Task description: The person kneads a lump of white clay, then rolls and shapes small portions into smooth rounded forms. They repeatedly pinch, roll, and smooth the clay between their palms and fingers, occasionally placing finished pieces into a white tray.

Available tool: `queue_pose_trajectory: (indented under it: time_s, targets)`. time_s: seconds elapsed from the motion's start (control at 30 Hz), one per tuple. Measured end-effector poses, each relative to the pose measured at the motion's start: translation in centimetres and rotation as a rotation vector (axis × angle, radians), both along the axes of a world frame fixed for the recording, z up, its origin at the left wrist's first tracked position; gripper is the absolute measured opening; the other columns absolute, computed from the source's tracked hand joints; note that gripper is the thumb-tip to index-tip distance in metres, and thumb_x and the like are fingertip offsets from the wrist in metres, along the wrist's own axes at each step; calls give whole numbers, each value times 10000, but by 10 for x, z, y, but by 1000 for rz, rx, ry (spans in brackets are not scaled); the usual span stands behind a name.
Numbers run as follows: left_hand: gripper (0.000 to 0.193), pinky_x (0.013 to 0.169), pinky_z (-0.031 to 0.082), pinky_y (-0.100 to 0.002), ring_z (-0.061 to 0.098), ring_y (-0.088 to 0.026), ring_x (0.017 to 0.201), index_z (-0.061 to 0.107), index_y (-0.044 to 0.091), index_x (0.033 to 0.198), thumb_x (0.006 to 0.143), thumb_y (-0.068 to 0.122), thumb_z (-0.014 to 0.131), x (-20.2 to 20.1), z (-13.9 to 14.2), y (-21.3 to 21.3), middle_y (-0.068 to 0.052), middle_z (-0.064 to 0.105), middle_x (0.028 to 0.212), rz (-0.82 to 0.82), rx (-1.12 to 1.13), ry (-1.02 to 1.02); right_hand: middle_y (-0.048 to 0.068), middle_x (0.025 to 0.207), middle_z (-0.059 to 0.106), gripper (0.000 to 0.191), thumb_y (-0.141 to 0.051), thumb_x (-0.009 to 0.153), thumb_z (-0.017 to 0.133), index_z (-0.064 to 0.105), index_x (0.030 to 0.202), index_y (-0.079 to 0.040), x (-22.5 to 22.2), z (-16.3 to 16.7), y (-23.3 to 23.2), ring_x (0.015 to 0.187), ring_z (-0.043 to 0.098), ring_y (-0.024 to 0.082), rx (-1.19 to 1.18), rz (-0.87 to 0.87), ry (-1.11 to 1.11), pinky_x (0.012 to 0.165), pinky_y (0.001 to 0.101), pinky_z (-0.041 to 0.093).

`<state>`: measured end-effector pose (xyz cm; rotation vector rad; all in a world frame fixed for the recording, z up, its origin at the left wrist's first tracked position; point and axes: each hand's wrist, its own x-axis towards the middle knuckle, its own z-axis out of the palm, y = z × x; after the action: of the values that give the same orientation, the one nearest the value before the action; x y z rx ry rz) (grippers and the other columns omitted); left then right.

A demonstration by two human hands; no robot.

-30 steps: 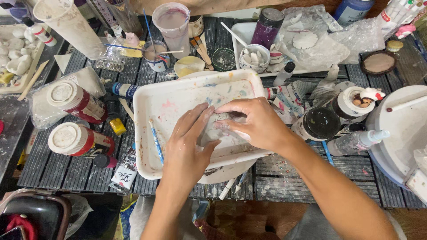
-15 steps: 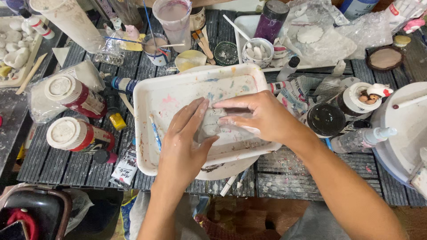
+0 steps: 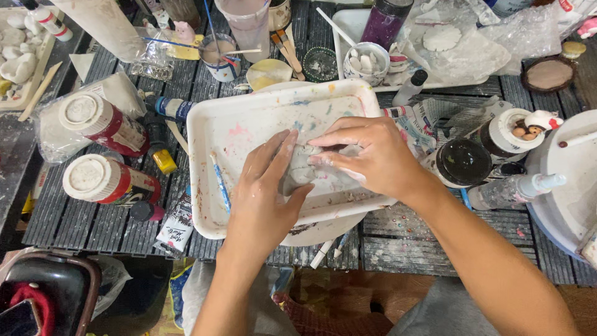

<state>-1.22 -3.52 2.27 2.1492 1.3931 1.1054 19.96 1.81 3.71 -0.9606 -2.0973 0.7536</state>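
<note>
At the left of the frame lie two red cans [image 3: 99, 152] with white lids. Dark wooden slats [image 3: 74, 218] hold a messy white tray [image 3: 249, 124] in the middle. Both hands press a grey clay lump [image 3: 303, 167] there: left hand [image 3: 264, 193] flat and open, right hand [image 3: 367, 155] curled, fingers pinching it.

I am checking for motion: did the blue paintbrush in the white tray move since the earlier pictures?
No. The blue paintbrush lies at the same spot near the white tray left wall.
</note>
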Motion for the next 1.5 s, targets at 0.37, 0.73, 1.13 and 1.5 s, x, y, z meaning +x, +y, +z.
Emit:
queue_pose_trajectory:
  time_s: [0.37,0.73,1.13,1.5]
  targets:
    - [765,1066,475,-449,556,-381,1291,565,33,1415,710,70,859,-4,-3,0,-176,589,1418,9,12,5,96,1018,786,272,-79,859,781,775,1124,-20,-4,-5,4,870,731,171,-100,-10,-53,765,292,570]
    - [713,1025,467,-478,560,-404,1233,597,8,1359,689,37,840,-2,3,-1,-188,599,1354,29,37,56,72,1017,783,209,-124,881,766,776,1078,-54,-13,3,-4,790,748,157,-81,-123,-80,602,292,599]
    - [717,1012,470,-477,559,-397,1226,587,16,1365,694,54,837,2,3,-2,-175,600,1348,55,7,67,121,968,768,172,-133,899,766,754,1029,-20,-12,-9,-3,817,744,237,23,-144,-116,744,329,568]
    - [718,992,502,-480,575,-404,1230,610,169,1416,738,80,828,1,2,-3,-197,584,1377,33,-19,36,104,1077,763,305,-76,852,773,730,1148,-20,-9,-10,-2,927,741,152,-202,-90,45,832,286,593]
